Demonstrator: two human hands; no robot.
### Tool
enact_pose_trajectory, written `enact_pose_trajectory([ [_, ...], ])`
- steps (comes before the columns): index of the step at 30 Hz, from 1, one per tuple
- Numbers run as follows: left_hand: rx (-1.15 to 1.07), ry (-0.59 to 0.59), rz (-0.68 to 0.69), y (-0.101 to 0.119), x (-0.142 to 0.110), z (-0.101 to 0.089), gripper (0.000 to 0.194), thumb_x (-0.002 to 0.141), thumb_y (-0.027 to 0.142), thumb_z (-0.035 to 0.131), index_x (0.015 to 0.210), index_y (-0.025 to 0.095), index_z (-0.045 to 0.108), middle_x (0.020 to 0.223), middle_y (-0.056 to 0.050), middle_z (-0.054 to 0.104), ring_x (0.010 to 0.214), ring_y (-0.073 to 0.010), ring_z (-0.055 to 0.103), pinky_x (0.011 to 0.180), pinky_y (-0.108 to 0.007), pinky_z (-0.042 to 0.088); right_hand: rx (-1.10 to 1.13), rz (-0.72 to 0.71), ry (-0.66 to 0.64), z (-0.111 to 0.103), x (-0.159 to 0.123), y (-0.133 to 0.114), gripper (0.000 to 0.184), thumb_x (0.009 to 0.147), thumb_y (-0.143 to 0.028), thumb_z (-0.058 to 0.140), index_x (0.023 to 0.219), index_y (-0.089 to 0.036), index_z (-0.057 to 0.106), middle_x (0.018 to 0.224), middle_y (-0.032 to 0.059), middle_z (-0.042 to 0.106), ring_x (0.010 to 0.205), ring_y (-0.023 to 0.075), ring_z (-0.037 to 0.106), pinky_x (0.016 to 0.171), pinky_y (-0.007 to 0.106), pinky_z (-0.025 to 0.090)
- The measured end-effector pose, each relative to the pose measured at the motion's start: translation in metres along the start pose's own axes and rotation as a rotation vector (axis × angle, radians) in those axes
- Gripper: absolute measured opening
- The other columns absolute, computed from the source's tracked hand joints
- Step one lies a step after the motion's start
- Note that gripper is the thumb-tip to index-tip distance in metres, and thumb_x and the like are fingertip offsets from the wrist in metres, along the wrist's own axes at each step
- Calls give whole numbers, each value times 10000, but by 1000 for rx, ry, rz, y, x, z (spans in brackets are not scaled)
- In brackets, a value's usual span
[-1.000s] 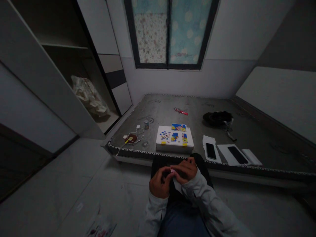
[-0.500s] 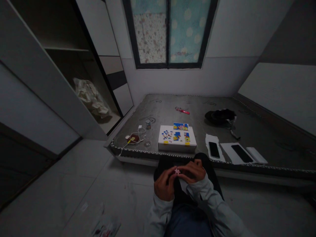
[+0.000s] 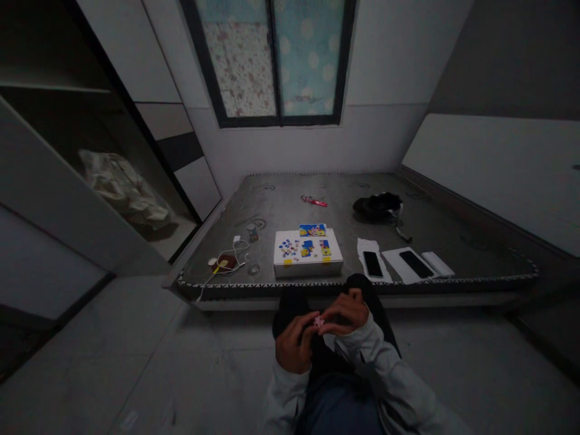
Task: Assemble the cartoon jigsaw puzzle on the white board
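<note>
Two hands meet over the lap, off the bed's (image 3: 408, 208) near edge: left hand (image 3: 293, 350) and right hand (image 3: 347, 314) pinch one small pink puzzle piece (image 3: 319, 321). Better to turn it slowly, comparing it against the white board (image 3: 308, 266) beforehand.

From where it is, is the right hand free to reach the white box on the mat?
Probably not yet: the right hand and the left hand pinch a small pink piece together. The path to the white box looks open.
</note>
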State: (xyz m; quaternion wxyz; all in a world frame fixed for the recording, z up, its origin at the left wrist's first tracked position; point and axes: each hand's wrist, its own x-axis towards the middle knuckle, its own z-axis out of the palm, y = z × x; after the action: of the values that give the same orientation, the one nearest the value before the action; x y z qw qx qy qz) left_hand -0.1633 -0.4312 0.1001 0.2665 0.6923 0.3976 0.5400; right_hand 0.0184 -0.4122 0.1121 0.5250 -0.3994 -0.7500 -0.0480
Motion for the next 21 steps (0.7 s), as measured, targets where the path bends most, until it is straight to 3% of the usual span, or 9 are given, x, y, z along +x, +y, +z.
enact_pose_trajectory([
  [7,-51,-10,-10,-1,-3,2,369,1028,448,516,977,200,785,871,-68,785,791,-170,741,760,-232,589,52,-60,-118,-12,5,-1,449,890,-703,635,801,-275,741,607,-80,704,534,73,580,772,348,283],
  [14,-78,-13,-39,-3,-3,0,418,1049,467,464,960,192,765,876,-73,765,818,-172,731,778,-242,582,18,-24,-163,-7,3,-3,484,894,-726,615,768,-272,729,581,-75,690,520,73,577,747,346,294],
  [18,-85,5,-33,1,0,2,417,1060,457,449,1032,188,765,914,-82,770,852,-172,735,807,-250,587,12,34,-296,-12,-2,1,387,884,-674,678,867,-293,739,670,-67,738,585,94,632,771,357,325],
  [21,-95,5,-12,4,1,3,417,1069,441,435,1076,186,766,933,-86,779,860,-167,741,809,-247,590,14,22,-310,-15,-3,3,304,890,-592,735,827,-295,732,698,-63,751,591,103,641,760,363,347],
])
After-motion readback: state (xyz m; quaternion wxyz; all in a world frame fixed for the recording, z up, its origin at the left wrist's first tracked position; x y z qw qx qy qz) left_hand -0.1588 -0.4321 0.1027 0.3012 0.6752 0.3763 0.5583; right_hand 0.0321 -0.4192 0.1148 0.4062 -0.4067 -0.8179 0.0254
